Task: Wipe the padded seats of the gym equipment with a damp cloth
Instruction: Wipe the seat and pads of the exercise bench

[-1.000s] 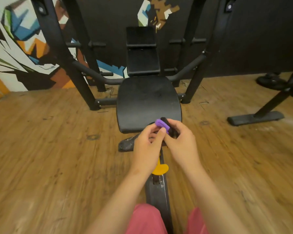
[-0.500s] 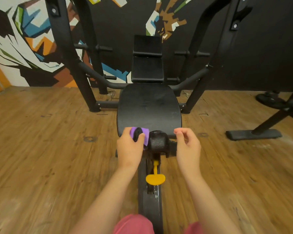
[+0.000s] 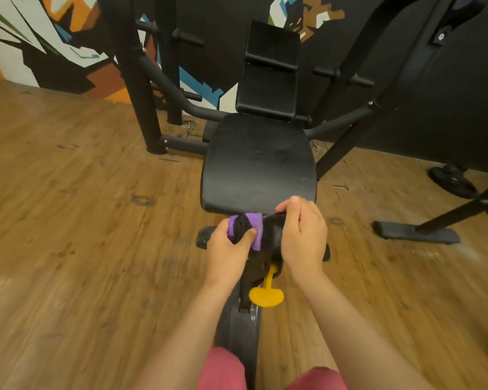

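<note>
Head-height view down along 2 bare forearms toward a black weight bench.

In the left hand (image 3: 228, 250), a rolled cloth (image 3: 244, 230), purple with a dark layer. Fingers curled underneath, thumb pressed across the top. Bundled tight, probably to give a firm, compact wiping face.

Just right of that grip, the right hand (image 3: 303, 235), fingers curled downward and thumb raised, over a glossy black bracket (image 3: 273, 233) under the bench's near end. Impossible to tell whether pinching a loose end of the cloth or only resting against the metal.

Just beyond both hands, the padded seat (image 3: 258, 164): flat, dark, not touched by the cloth. Farther beyond the grip and tilted upward, the padded backrest (image 3: 268, 80).

Below the hands, toward the body, a yellow knob (image 3: 265, 295) jutting from the bench's central beam.

On both sides of the grip, wooden floor (image 3: 82, 220). Behind the bench, black frame posts (image 3: 135, 80) and a painted wall (image 3: 54, 38).

Likely step: readying the cloth at the seat's front edge, with no wiping stroke yet begun. Hands held close together and low, seemingly for a first pass away from the body.
</note>
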The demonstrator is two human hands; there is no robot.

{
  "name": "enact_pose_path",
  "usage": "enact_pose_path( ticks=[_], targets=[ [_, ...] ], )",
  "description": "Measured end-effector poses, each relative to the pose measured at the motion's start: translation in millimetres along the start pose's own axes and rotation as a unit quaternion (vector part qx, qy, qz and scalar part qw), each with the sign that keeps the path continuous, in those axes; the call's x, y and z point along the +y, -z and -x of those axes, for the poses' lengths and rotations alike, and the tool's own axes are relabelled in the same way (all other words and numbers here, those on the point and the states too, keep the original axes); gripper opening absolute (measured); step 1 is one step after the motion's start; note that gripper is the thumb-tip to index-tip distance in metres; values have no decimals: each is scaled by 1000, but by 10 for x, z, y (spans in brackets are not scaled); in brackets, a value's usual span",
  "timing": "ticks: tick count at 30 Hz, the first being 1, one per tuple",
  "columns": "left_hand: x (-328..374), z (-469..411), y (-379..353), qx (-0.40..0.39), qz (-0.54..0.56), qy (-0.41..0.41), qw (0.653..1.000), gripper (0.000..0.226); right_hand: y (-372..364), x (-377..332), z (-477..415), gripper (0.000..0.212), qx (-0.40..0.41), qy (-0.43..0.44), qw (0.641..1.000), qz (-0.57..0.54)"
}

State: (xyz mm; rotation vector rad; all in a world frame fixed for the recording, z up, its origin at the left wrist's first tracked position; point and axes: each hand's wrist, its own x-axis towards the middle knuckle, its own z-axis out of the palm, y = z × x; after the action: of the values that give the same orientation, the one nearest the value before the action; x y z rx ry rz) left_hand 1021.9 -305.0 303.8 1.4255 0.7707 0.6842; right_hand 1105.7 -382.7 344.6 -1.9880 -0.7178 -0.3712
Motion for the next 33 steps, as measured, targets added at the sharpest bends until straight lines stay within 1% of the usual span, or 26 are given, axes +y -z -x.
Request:
enact_pose_path(
  ticks=[3,8,10,12,15,18,21,23,25,27,29,31,33],
  targets=[
    [-48,-26,-24,8,11,15,1000,20,-15,17,-2,47,13,8,999,29],
    [-8,19,19,12,13,26,1000,25,-24,22,7,51,-1,24,997,67],
    [43,123,34,-4,45,6,999,24,-19,14,8,50,-4,26,997,78],
    [103,233,32,-17,60,-36,997,20,-17,6,-1,51,-9,31,996,83],
    [23,251,1,1,35,-59,998,20,-19,-1,-2,53,-12,28,995,92],
    [-221,165,9,41,-12,-25,999,19,-20,-7,20,53,-8,28,995,93],
    [-301,144,22,58,-17,-4,998,16,-31,-18,20,54,-5,29,995,92],
    [-172,252,-2,55,14,-8,998,15,-33,-24,21,54,-5,27,995,96],
    [15,413,-40,41,74,-31,996,15,-36,-6,9,54,-5,28,995,98],
    [159,538,-94,21,102,-57,993,18,-44,19,1,56,-6,19,996,89],
    [181,551,-143,29,98,-80,992,20,-39,31,-2,58,-3,5,997,75],
    [97,461,-149,54,87,-74,992,17,-35,40,4,55,0,-15,998,60],
    [-65,344,-130,60,66,-50,995,14,-36,42,10,50,-3,-34,998,53]
  ],
)
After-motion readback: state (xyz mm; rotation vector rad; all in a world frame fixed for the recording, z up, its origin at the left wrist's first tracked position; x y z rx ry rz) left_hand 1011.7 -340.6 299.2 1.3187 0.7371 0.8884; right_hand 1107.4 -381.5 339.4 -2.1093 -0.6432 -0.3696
